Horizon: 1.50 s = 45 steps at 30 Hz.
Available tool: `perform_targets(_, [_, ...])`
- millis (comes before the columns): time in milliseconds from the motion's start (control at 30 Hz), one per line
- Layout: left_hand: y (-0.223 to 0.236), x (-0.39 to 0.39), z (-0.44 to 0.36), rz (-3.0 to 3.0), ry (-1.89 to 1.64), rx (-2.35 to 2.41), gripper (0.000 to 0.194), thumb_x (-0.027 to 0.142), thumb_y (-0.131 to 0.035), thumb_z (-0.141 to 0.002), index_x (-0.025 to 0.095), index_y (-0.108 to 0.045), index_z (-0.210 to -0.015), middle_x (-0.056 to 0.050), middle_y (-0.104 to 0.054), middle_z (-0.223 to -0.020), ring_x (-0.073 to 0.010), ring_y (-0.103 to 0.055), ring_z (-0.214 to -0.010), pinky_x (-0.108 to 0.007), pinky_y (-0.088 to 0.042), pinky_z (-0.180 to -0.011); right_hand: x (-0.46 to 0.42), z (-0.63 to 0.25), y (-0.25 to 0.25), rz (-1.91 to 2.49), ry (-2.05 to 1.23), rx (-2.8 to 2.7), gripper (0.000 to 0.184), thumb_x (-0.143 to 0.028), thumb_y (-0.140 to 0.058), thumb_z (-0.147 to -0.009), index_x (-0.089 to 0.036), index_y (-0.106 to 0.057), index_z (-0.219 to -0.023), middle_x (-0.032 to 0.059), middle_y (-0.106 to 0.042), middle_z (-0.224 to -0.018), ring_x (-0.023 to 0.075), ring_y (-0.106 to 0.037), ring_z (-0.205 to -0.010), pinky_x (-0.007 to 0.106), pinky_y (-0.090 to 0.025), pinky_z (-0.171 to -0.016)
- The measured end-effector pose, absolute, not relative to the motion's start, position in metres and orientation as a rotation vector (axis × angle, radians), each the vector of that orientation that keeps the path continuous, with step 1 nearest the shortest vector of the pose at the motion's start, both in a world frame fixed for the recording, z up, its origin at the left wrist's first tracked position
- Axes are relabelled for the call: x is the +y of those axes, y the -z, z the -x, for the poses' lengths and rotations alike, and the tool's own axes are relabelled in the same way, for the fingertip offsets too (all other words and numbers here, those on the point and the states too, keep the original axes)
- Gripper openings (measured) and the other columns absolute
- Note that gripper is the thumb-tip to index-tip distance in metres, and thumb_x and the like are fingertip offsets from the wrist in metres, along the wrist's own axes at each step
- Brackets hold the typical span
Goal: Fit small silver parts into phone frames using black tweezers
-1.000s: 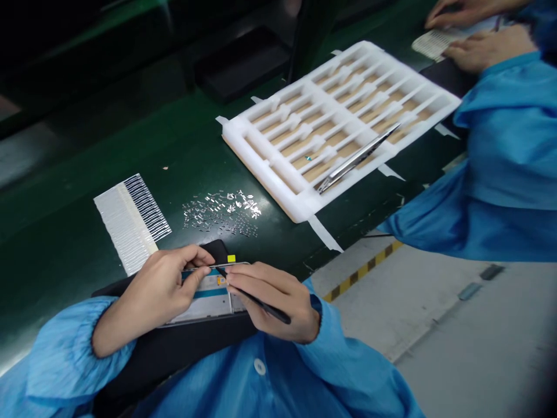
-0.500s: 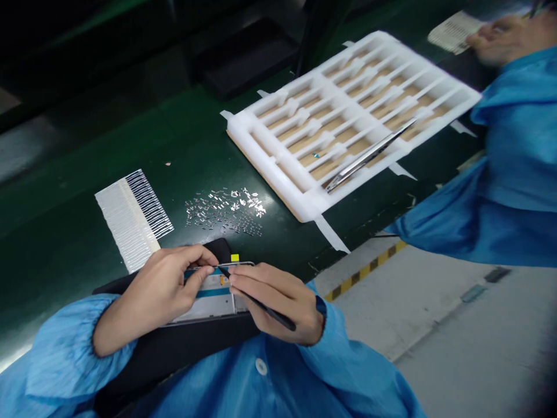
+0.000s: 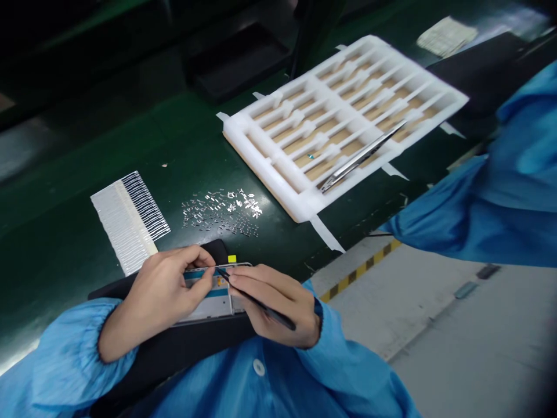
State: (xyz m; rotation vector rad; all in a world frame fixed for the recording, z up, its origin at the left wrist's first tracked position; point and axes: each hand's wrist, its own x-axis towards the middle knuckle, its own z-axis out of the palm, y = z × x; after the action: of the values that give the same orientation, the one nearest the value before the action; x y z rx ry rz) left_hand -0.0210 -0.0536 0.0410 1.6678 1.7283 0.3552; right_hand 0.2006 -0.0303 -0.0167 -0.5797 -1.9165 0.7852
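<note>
1. Head camera: your left hand has its thumb and forefinger drawn nearly together at the upper edge of the flat panel; you cannot tell from here whether they pinch its rim or a tiny part.
2. Your right hand has its fingers closed around a black tool, held like a pen, its tip just beside your left fingertips.
3. That silver-and-blue panel lies between your hands, above a black pad.
4. An orange patch shows inside the panel and a yellow tag just beyond its upper edge; both are too small for any writing to be read.
5. Beyond your hands, shiny bits lie scattered on the green table, between a striped sheet and a white tray.
</note>
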Motion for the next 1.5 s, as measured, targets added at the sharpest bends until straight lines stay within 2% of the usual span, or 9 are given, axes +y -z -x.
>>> perform_targets(233, [-0.042, -0.052, 0.019, -1.640, -0.337, 1.760, 0.017, 0.037, -0.062, -0.092, 0.026, -0.074, -0.092, 0.003, -0.078, -0.084, -0.0149, -0.071, -0.067, -0.027, -0.049, -0.062, -0.031, -0.199, 0.004, 0.769, -0.994, -1.755, 0.029, -0.004, -0.072, -0.094, -0.019, -0.078, -0.118, 0.0119, -0.082, -0.105, 0.0230, -0.081, -0.092, 0.035, -0.071, -0.082])
perform_targets(600, [-0.042, -0.051, 0.020, -1.646, -0.337, 1.736, 0.018, 0.038, -0.061, -0.093, 0.025, -0.074, -0.094, 0.002, -0.078, -0.086, -0.0152, -0.070, -0.070, -0.027, -0.048, -0.063, -0.027, -0.197, 0.003, 0.743, -1.028, -1.733, 0.028, -0.001, -0.072, -0.093, -0.017, -0.078, -0.115, 0.0131, -0.083, -0.104, 0.0224, -0.081, -0.091, 0.035, -0.070, -0.081])
perform_targets(933, [-0.047, -0.051, 0.024, -1.658, -0.297, 1.645, 0.020, 0.037, -0.057, -0.100, 0.026, -0.073, -0.105, 0.003, -0.078, -0.093, -0.0126, -0.067, -0.067, -0.023, -0.040, -0.050, -0.028, -0.198, 0.005, 0.742, -1.009, -1.735, 0.026, -0.003, -0.073, -0.094, -0.018, -0.078, -0.114, 0.0120, -0.082, -0.102, 0.0223, -0.081, -0.089, 0.036, -0.071, -0.079])
perform_targets(1100, [-0.046, -0.050, 0.025, -1.667, -0.302, 1.625, 0.020, 0.034, -0.057, -0.100, 0.026, -0.073, -0.110, 0.003, -0.079, -0.095, -0.0096, -0.061, -0.057, -0.023, -0.038, -0.046, -0.027, -0.199, 0.004, 0.750, -1.005, -1.735, 0.026, -0.004, -0.073, -0.094, -0.019, -0.079, -0.115, 0.0112, -0.083, -0.102, 0.0224, -0.081, -0.088, 0.035, -0.071, -0.079])
perform_targets(1300, [-0.045, -0.052, 0.026, -1.694, -0.313, 1.601, 0.024, 0.032, -0.056, -0.101, 0.028, -0.074, -0.116, 0.002, -0.080, -0.109, -0.0123, -0.069, -0.071, -0.021, -0.042, -0.048, -0.027, -0.202, 0.005, 0.717, -1.030, -1.748, 0.028, -0.001, -0.073, -0.093, -0.017, -0.077, -0.116, 0.0127, -0.082, -0.104, 0.0227, -0.081, -0.093, 0.036, -0.071, -0.083])
perform_targets(1500, [-0.044, -0.052, 0.027, -1.709, -0.324, 1.579, 0.026, 0.032, -0.056, -0.102, 0.029, -0.075, -0.119, 0.001, -0.080, -0.113, -0.0156, -0.074, -0.087, -0.020, -0.048, -0.052, -0.025, -0.205, 0.006, 0.705, -1.047, -1.797, 0.029, -0.002, -0.072, -0.095, -0.018, -0.077, -0.118, 0.0122, -0.082, -0.106, 0.0235, -0.081, -0.096, 0.037, -0.071, -0.087])
